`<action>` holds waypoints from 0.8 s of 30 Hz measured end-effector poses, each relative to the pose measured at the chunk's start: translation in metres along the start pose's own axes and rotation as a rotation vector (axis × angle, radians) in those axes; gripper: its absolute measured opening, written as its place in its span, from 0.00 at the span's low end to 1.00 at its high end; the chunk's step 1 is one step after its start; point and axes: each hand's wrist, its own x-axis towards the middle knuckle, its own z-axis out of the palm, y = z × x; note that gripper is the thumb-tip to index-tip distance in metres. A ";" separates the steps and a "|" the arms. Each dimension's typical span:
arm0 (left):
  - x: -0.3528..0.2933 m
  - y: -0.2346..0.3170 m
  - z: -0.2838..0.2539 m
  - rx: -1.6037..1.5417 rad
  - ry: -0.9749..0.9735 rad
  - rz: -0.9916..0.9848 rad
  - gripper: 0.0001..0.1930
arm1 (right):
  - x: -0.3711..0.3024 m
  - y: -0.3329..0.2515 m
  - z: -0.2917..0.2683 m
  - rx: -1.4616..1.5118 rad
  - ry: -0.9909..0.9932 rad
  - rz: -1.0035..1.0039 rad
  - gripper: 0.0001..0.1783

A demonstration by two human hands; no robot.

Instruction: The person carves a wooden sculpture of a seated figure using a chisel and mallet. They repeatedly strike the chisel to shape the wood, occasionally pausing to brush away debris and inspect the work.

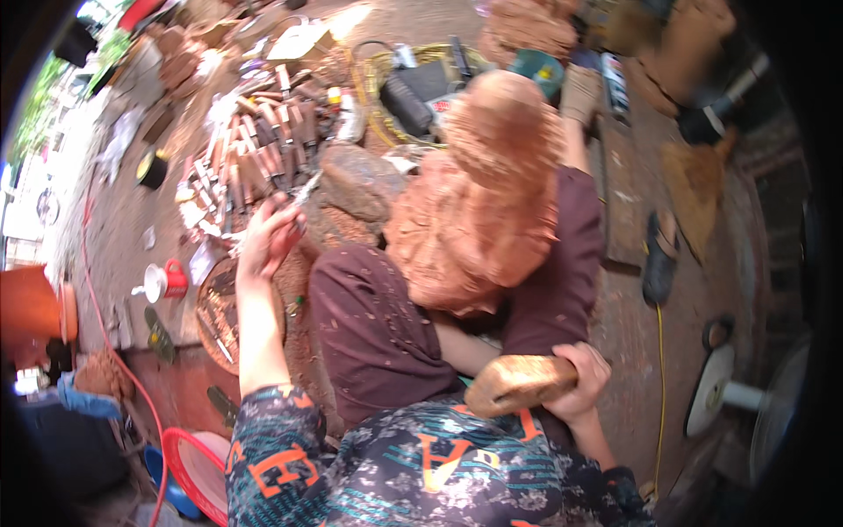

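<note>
Between my bent legs stands a reddish-brown wood carving (479,220) with a rounded top and a rough, folded lower part. My right hand (586,379) is wrapped round a worn wooden mallet (520,385), held low over my lap. To the left, my left hand (270,235) has its fingers drawn together at the edge of a big pile of wooden-handled chisels (263,140). A thin, shiny metal tool (307,187) sticks out at its fingertips; blur hides the exact kind. Beside it lies a rough wood block (358,180).
A coiled yellow cord (373,101) rings dark tools behind the block. A round tray (211,316) of shavings and a red-and-white mug (167,281) are at left. A sandal (659,259) lies right, near a white standing fan (746,395). A red cable (110,342) crosses the left floor.
</note>
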 end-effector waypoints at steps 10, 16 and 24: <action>-0.130 0.025 0.156 0.193 -0.419 0.938 0.15 | -0.035 0.003 -0.018 0.165 0.016 0.230 0.30; -0.191 -0.018 0.244 0.815 -1.036 1.581 0.09 | -0.081 0.006 -0.024 0.299 0.274 0.576 0.30; -0.177 -0.042 0.251 0.747 -0.892 1.625 0.12 | -0.059 -0.016 -0.063 -0.056 0.228 0.011 0.22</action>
